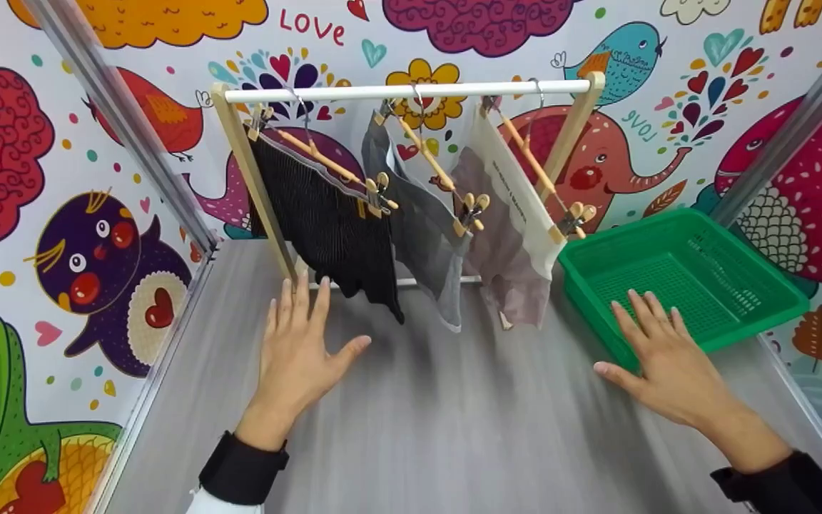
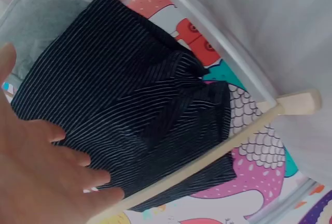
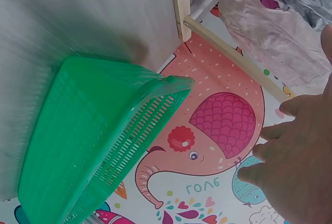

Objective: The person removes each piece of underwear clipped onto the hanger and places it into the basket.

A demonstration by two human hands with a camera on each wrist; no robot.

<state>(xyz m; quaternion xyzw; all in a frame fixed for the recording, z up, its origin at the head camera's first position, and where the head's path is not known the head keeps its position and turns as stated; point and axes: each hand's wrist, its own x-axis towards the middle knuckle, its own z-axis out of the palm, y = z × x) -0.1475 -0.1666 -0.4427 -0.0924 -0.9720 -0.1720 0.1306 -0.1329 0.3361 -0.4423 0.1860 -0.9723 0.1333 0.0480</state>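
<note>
My left hand [image 1: 295, 360] hovers with fingers spread in front of the left leg of a small wooden clothes rack [image 1: 411, 91]. A black pinstriped garment [image 1: 332, 228] hangs closest to it, clipped to a wooden hanger [image 1: 318, 153]; the left wrist view shows the black cloth beyond the fingers. A grey garment [image 1: 422, 235] hangs in the middle, and a pale pink and white garment [image 1: 514, 243] on the right, each on a clip hanger. My right hand [image 1: 668, 371], fingers apart and holding nothing, is over the near-left side of a green plastic basket [image 1: 760, 325].
The rack and basket stand on a grey wood-grain tabletop [image 1: 439, 428]. Cartoon-printed walls [image 1: 118, 285] close in the back and both sides, with metal posts [image 1: 133, 128] at the corners.
</note>
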